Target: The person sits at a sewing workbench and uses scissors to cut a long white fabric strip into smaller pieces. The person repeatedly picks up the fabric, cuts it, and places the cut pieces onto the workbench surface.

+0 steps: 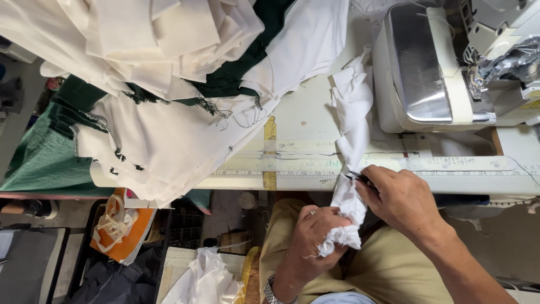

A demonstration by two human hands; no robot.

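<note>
White cloth strip [351, 141] hangs off the worktop [298, 121] edge. Left hand [315, 239] squeezes its bottom end tight. Right hand [402, 197] pinches small dark snips [360, 178] against the cloth.

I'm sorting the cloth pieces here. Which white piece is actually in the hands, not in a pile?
The narrow white strip hanging off the table edge by the sewing machine: the left hand bunches its frayed lower end, the right hand holds a small dark tool against it.

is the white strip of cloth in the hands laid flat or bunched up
Bunched. The white cloth strip hangs crumpled off the table edge, gathered in the left hand.
</note>
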